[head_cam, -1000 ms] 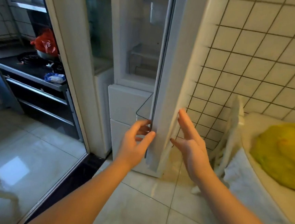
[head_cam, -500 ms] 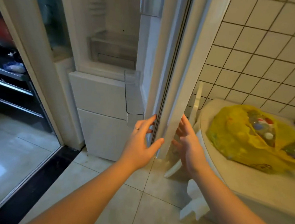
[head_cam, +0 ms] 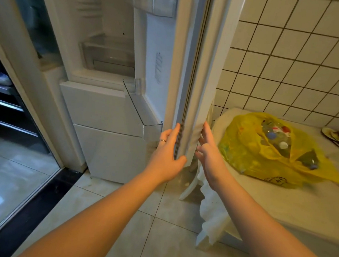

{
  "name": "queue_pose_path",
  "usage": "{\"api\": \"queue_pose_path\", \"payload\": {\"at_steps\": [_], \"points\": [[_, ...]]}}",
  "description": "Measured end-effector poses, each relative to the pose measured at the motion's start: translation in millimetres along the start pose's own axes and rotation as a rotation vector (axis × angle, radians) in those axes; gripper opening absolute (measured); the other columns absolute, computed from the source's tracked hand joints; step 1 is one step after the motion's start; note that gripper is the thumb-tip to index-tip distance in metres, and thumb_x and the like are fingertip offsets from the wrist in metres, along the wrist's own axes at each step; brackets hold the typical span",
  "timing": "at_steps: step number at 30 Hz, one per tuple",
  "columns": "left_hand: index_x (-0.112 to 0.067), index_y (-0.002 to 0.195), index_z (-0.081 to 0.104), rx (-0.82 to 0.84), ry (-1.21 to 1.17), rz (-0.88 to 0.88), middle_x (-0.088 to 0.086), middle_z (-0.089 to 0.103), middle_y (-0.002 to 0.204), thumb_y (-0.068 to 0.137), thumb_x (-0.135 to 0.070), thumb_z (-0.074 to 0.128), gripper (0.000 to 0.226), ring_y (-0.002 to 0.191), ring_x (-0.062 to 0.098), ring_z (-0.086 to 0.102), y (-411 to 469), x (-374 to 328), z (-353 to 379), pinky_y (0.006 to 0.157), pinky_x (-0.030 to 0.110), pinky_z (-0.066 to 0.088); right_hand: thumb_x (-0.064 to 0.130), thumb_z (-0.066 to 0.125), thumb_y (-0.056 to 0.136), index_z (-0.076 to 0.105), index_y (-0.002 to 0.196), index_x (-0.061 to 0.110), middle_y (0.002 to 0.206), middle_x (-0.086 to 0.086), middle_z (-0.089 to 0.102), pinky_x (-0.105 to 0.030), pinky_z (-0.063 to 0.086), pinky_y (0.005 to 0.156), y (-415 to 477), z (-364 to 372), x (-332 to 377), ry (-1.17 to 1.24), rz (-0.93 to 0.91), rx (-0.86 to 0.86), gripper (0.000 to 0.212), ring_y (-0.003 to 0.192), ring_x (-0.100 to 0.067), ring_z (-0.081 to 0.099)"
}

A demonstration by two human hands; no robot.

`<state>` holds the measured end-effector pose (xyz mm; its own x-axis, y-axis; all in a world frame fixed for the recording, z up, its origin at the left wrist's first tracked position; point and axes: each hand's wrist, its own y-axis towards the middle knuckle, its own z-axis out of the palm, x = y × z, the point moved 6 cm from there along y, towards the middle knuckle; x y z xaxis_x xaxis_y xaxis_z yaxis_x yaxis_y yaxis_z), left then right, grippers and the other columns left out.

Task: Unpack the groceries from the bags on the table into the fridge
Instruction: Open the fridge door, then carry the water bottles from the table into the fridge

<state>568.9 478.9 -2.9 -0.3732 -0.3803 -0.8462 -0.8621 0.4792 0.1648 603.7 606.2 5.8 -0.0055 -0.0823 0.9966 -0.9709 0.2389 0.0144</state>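
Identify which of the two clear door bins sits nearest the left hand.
The lower door bin, its front corner just beside the left hand; the upper door bin hangs far above, at the frame's top.

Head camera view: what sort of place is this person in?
Probably a home kitchen or the spot beside it: an open fridge with door shelves, a white tiled wall, and a table holding a yellow grocery bag of bottles.
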Motion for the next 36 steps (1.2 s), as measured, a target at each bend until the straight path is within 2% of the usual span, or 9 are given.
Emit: {"api": "queue_pose_path", "payload": {"at_steps": [4, 6, 8, 12, 16, 21, 29, 33, 36], "points": [[-0.040, 0.158, 0.002, -0.027, 0.007, -0.023, -0.017, 0.015, 0.153, 0.080, -0.033, 0.057, 0.096, 0.120, 0.005, 0.041, 0, 1, 5, 0.102, 0.043, 0.049, 0.011, 0.043, 0.080, 0.020, 0.157, 0.035, 0.162, 0.013, 0.023, -0.043, 0.026, 0.121, -6, -4, 9, -0.030, -0.003, -0.020, 0.084, 0.148, -0.007, 0.023], [-0.039, 0.158, 0.000, -0.027, 0.016, -0.011, -0.016, 0.012, 0.158, 0.087, -0.030, 0.063, 0.096, 0.135, 0.011, 0.038, -2, 0, 8, 0.111, 0.041, 0.042, 0.007, 0.042, 0.093, 0.017, 0.157, 0.033, 0.163, 0.014, 0.019, -0.031, 0.023, 0.119, -11, -9, 10, -0.071, -0.026, -0.027, 0.073, 0.145, -0.003, 0.020], [-0.037, 0.158, -0.002, -0.026, 0.064, 0.018, -0.015, 0.002, 0.163, 0.092, -0.030, 0.065, 0.095, 0.147, 0.016, 0.025, -8, -4, 12, 0.117, 0.034, 0.029, 0.009, 0.039, 0.102, 0.015, 0.157, 0.033, 0.163, 0.015, 0.015, -0.028, 0.017, 0.119, -18, -17, 6, -0.152, -0.057, -0.034, 0.065, 0.145, 0.000, 0.015], [-0.036, 0.158, -0.003, -0.100, 0.371, 0.163, -0.011, -0.014, 0.166, 0.094, -0.047, 0.057, 0.089, 0.154, 0.019, 0.003, -33, -17, 28, 0.123, 0.045, 0.020, 0.031, 0.041, 0.105, 0.012, 0.155, 0.038, 0.160, 0.021, 0.011, -0.038, 0.012, 0.125, -30, -45, -16, -0.438, -0.152, -0.048, 0.058, 0.150, -0.001, 0.008], [-0.035, 0.159, 0.006, -0.022, 0.546, 0.260, -0.006, -0.013, 0.167, 0.095, -0.054, 0.049, 0.080, 0.155, 0.022, -0.004, -47, -15, 65, 0.124, 0.049, 0.018, 0.064, 0.023, 0.094, 0.001, 0.152, 0.049, 0.166, 0.013, 0.002, -0.052, 0.012, 0.123, -45, -81, -42, -0.839, -0.164, -0.078, 0.064, 0.154, -0.017, 0.002], [-0.037, 0.159, 0.001, 0.120, 0.649, 0.246, -0.002, -0.011, 0.168, 0.095, -0.066, 0.038, 0.079, 0.154, 0.025, -0.008, -36, -5, 112, 0.123, 0.053, 0.010, 0.068, 0.013, 0.093, -0.013, 0.153, 0.046, 0.164, 0.015, -0.017, -0.052, -0.001, 0.121, -77, -121, -67, -1.213, -0.030, -0.090, 0.069, 0.152, -0.019, -0.013], [-0.040, 0.158, 0.002, 0.261, 0.614, 0.234, -0.004, -0.012, 0.167, 0.091, -0.076, 0.029, 0.081, 0.153, 0.027, -0.010, 16, -6, 204, 0.121, 0.054, 0.006, 0.073, 0.004, 0.087, -0.007, 0.156, 0.041, 0.166, 0.009, -0.011, -0.058, 0.000, 0.120, -91, -217, -88, -1.378, 0.145, -0.183, 0.076, 0.153, -0.025, -0.009], [-0.040, 0.158, 0.009, 0.271, 0.571, 0.242, -0.004, -0.006, 0.168, 0.083, -0.080, 0.017, 0.085, 0.154, 0.027, -0.005, 60, -13, 252, 0.122, 0.055, 0.013, 0.081, -0.008, 0.081, -0.006, 0.156, 0.041, 0.166, 0.012, -0.012, -0.056, 0.000, 0.120, -74, -278, -96, -1.381, 0.179, -0.225, 0.085, 0.153, -0.023, -0.010], [-0.039, 0.157, 0.016, 0.272, 0.521, 0.240, -0.002, 0.001, 0.168, 0.082, -0.080, 0.018, 0.085, 0.153, 0.027, -0.003, 103, -20, 286, 0.120, 0.054, 0.016, 0.082, -0.016, 0.077, -0.009, 0.155, 0.043, 0.165, 0.015, -0.015, -0.055, 0.001, 0.121, -45, -327, -99, -1.386, 0.187, -0.250, 0.087, 0.153, -0.020, -0.014]]}}
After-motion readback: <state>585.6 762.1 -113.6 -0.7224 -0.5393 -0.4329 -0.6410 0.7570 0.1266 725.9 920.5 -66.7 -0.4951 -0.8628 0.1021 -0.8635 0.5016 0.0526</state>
